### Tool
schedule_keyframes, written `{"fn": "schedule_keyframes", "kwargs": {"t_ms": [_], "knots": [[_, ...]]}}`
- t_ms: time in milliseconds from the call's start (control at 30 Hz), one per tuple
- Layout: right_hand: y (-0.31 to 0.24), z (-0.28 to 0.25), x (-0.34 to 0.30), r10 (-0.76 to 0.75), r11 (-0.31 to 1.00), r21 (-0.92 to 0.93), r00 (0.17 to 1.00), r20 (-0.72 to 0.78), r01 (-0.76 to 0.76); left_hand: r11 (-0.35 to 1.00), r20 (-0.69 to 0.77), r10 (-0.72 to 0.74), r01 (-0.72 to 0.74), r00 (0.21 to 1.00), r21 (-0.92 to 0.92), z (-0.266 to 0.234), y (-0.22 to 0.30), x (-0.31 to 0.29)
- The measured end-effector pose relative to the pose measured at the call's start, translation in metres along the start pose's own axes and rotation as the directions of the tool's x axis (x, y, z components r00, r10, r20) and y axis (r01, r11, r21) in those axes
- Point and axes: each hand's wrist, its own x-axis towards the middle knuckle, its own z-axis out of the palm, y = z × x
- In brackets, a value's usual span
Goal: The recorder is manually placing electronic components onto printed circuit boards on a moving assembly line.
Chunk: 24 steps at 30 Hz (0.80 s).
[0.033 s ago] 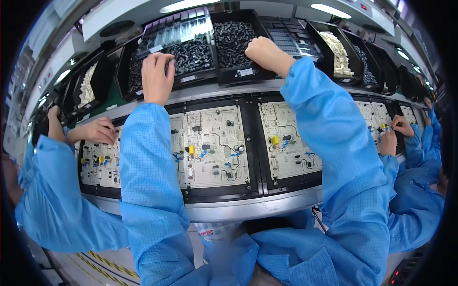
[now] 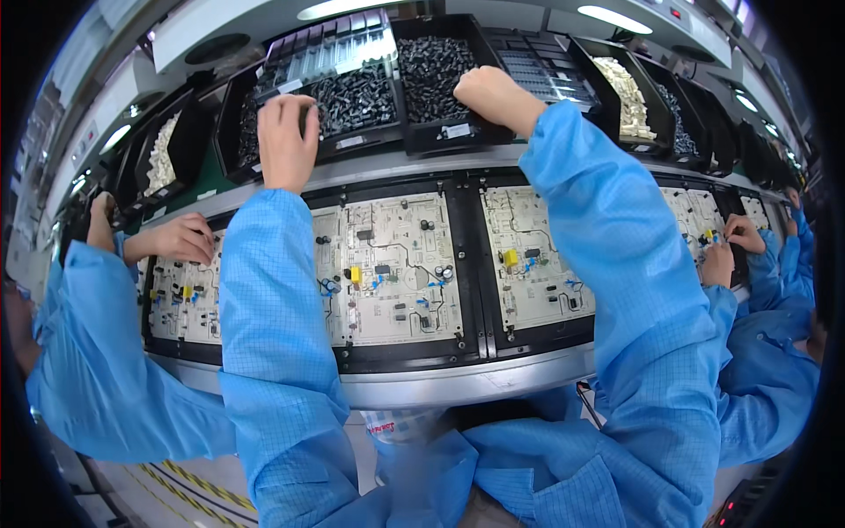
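Observation:
My left hand [image 2: 288, 145] is at the front edge of a black bin of small black components [image 2: 356, 101]. Its fingers curl forward with the thumb near the index finger; their tips and anything in them are out of sight. My right hand [image 2: 500, 97] is closed like a fist over the right side of a neighbouring bin of black components [image 2: 433, 77]. What it holds, if anything, is hidden under the knuckles. Below my forearms lie pale circuit boards in black frames, one circuit board [image 2: 400, 304] between my arms and another circuit board [image 2: 519, 304] partly under my right sleeve.
A clear divided tray [image 2: 330, 48] rests across the left bins. Farther right are a dark tray [image 2: 541, 70] and a bin of cream-coloured parts [image 2: 623, 97]. Co-workers' hands work over boards at left [image 2: 180, 238] and right [image 2: 720, 262]. A metal rail [image 2: 475, 383] runs along the front.

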Motion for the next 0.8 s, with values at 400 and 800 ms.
{"fn": "schedule_keyframes", "kwargs": {"t_ms": [400, 800], "knots": [[-0.008, -0.038, -0.015, 0.059, 0.962, 0.271, 0.99, -0.124, -0.023, 0.995, -0.026, 0.083, -0.081, 0.996, 0.06, 0.013, 0.003, 0.032], [-0.033, -0.085, -0.154, 0.369, 0.478, 0.733, 0.868, 0.333, -0.484, 0.939, 0.5, -0.264, 0.1, 0.825, 0.33, 0.083, -0.047, 0.101]]}}
